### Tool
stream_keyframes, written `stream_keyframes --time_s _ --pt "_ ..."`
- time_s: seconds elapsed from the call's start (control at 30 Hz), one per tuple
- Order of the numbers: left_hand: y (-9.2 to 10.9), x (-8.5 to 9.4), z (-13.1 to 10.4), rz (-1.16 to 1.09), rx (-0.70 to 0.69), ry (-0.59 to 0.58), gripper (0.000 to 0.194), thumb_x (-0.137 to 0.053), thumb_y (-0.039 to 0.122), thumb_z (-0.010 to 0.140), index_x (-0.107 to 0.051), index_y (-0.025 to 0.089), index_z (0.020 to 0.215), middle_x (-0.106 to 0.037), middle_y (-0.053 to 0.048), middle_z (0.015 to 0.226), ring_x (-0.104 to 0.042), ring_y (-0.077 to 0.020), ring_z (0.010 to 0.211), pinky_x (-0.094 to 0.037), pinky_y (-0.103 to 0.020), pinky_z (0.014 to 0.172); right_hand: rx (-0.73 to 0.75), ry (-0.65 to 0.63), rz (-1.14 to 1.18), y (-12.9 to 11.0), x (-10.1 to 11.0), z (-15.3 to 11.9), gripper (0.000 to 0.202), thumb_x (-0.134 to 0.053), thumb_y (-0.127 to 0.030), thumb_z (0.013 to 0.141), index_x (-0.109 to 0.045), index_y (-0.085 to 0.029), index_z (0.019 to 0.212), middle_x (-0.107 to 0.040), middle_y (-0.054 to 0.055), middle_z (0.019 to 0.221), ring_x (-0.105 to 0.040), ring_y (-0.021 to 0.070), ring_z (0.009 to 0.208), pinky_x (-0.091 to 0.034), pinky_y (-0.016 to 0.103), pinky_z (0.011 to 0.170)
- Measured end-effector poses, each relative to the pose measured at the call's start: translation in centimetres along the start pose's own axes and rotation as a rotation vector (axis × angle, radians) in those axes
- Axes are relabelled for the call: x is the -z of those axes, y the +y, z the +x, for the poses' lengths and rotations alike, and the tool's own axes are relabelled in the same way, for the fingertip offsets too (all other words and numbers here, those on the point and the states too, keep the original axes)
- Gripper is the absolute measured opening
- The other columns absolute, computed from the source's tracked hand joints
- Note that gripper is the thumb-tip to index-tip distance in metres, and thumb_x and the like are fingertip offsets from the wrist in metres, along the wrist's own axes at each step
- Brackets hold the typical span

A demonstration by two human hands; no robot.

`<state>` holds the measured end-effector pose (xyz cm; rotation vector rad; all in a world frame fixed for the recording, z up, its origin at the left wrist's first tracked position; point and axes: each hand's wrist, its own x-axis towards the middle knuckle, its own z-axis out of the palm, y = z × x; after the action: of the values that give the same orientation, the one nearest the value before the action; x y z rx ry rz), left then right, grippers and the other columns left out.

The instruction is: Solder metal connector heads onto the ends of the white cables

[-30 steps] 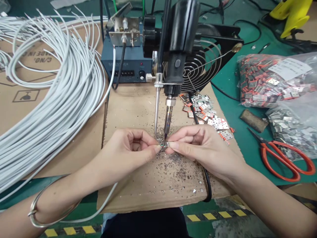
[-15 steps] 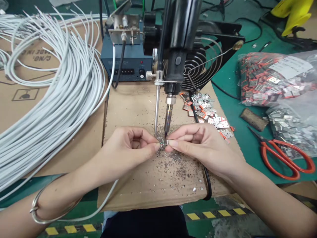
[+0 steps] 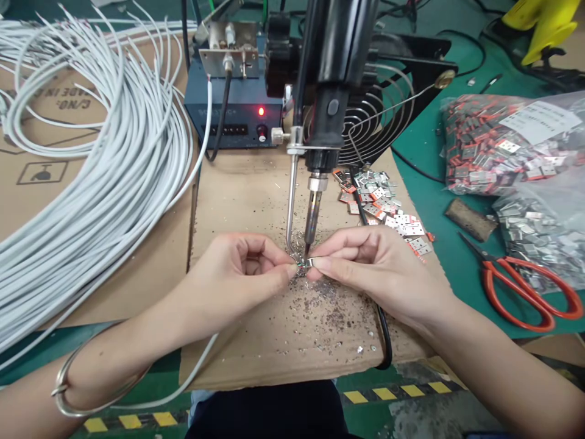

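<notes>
Between thumb and fingers, my left hand (image 3: 247, 271) pinches the end of a white cable (image 3: 201, 363), whose thin coloured wires show at the fingertips. My right hand (image 3: 365, 262) is closed on a small metal USB connector (image 3: 311, 262), held level with the wire ends. Wires and connector meet, or nearly so, under the tip of an upright soldering iron (image 3: 312, 219). Just left of the tip, a bent metal solder feed tube (image 3: 290, 207) points down at the same spot. My fingers hide most of the connector.
A big bundle of white cables (image 3: 137, 164) lies left. Behind stand a blue soldering station (image 3: 233, 122) and a fan (image 3: 365, 116). Loose USB connectors (image 3: 379, 201) lie right on the cardboard (image 3: 237, 213), beyond them bagged connectors (image 3: 484, 146) and red-handled scissors (image 3: 503, 286).
The station's red light has become bright. The gap between the wire ends and the connector under the iron tip has narrowed; otherwise the hands barely moved.
</notes>
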<state>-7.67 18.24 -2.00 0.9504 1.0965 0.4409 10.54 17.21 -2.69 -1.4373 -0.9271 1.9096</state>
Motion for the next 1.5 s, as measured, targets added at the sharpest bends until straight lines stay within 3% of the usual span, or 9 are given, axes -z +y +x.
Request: stream_keyframes --time_s 0.23,0.83,1.2,1.5 --pt "-0.04 0.16 0.03 0.036 0.01 0.02 0.015 -0.066 0.011 0.073 -0.059 0.012 0.06 -0.045 0.01 0.042 -0.034 0.0013 0.033 -0.026 -0.007 0.029 -0.028 -0.006 0.045 -0.14 -0.13 -0.14 0.019 -0.081 -0.012 0.054 -0.068 -0.015 0.067 -0.071 0.001 0.064 -0.064 0.0048 0.057 -0.045 0.01 0.052" --pt "-0.06 0.18 0.01 -0.009 0.022 -0.017 0.016 -0.065 0.013 0.076 -0.06 0.012 0.061 -0.046 0.011 0.041 -0.034 0.0021 0.033 -0.025 -0.006 0.029 -0.02 -0.063 0.095 0.09 0.15 0.12 0.018 -0.082 -0.016 0.056 -0.069 -0.014 0.068 -0.071 0.001 0.065 -0.065 0.0041 0.059 -0.047 0.008 0.056" --pt "0.04 0.08 0.12 0.084 0.031 0.035 0.016 -0.064 0.013 0.074 -0.058 0.013 0.059 -0.043 0.011 0.039 -0.033 0.0015 0.03 -0.024 -0.007 0.028 -0.048 -0.014 0.069 -0.23 -0.28 0.11 0.019 -0.081 -0.009 0.053 -0.068 -0.012 0.067 -0.071 0.002 0.064 -0.063 0.0025 0.055 -0.044 0.005 0.052" --pt "-0.26 0.22 -0.04 0.082 0.037 0.002 0.012 -0.065 0.018 0.075 -0.06 0.011 0.066 -0.044 0.009 0.041 -0.038 -0.0014 0.032 -0.03 -0.007 0.029 0.015 0.016 0.017 -0.15 -0.42 -0.07 0.019 -0.079 -0.004 0.052 -0.068 -0.012 0.065 -0.07 0.001 0.063 -0.062 0.004 0.053 -0.043 0.008 0.048"
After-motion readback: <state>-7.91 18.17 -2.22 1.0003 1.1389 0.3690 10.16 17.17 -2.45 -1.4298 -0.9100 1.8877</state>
